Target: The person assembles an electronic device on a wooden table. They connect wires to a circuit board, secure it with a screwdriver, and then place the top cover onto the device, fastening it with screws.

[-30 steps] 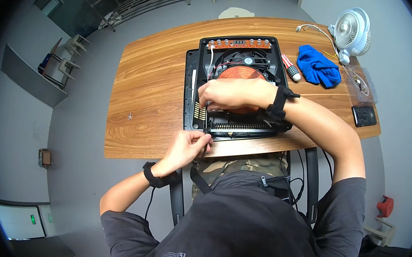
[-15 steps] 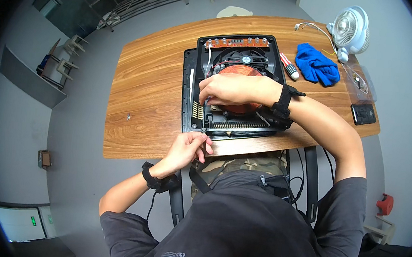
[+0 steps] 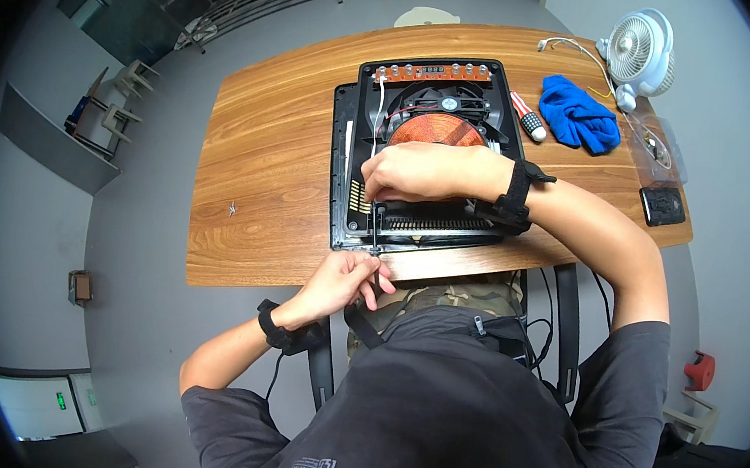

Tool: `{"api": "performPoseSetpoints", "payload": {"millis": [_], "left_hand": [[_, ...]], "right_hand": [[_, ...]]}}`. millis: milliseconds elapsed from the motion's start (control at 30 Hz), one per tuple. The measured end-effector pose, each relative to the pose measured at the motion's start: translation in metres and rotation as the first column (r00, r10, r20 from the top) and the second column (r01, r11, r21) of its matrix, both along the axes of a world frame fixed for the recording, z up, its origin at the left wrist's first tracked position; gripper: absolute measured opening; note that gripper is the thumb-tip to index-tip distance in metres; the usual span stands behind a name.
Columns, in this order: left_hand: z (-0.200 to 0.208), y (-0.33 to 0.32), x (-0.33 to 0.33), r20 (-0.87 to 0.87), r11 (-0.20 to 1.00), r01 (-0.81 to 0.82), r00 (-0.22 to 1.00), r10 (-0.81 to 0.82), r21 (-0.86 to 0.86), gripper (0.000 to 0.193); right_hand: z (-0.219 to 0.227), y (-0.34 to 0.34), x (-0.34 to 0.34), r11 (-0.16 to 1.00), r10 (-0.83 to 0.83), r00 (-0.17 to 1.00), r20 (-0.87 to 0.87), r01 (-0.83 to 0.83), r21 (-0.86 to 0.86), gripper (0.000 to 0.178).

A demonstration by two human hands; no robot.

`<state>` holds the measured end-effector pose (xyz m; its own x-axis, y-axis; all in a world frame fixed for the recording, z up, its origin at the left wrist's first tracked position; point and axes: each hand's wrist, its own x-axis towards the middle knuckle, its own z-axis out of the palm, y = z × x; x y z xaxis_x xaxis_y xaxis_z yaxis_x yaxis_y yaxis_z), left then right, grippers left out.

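Note:
An opened induction cooker (image 3: 494,97) lies on the wooden table, its copper coil (image 3: 433,129) partly covered by my right hand (image 3: 425,172). The fingers of that hand are closed at the cooker's near left corner, on a black power cord (image 3: 375,227); their tips are partly hidden. From there the cord runs over the near edge of the casing to my left hand (image 3: 349,276), which pinches it just off the table edge. A white wire (image 3: 378,114) goes from the orange control board (image 3: 433,74) down toward the right hand. Beyond the coil sits a black cooling fan (image 3: 449,104).
Right of the cooker lie a screwdriver with a red, white and dark handle (image 3: 528,118), a blue cloth (image 3: 580,115) and a black box-like item (image 3: 662,207). A small white fan (image 3: 636,52) stands at the far right corner. Small screws (image 3: 233,210) lie on the left.
My right hand has shifted slightly nearer and turned, uncovering more of the coil. My left hand has moved slightly down and nearer, and more of the black cord shows between the hands.

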<state>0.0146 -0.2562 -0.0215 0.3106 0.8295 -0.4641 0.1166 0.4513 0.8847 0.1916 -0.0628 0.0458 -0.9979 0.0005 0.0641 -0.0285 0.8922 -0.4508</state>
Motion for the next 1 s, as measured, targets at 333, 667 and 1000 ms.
{"api": "performPoseSetpoints", "payload": {"millis": [333,667,1000], "left_hand": [[-0.001,-0.004,-0.001,-0.065,0.994,0.076,0.995,-0.081,-0.075,0.033],[0.002,-0.004,-0.002,-0.065,0.988,0.131,0.989,-0.136,-0.081,0.026],[0.000,-0.004,0.000,-0.108,0.986,0.155,0.981,-0.160,-0.058,0.026]], "right_hand": [[-0.008,-0.005,-0.002,0.996,0.005,0.997,0.083,-0.013,0.092,0.022],[-0.006,-0.007,0.002,1.000,-0.027,0.997,0.073,0.028,-0.012,0.040],[0.000,-0.016,0.008,0.997,-0.047,0.996,0.082,0.042,0.060,0.034]]}}
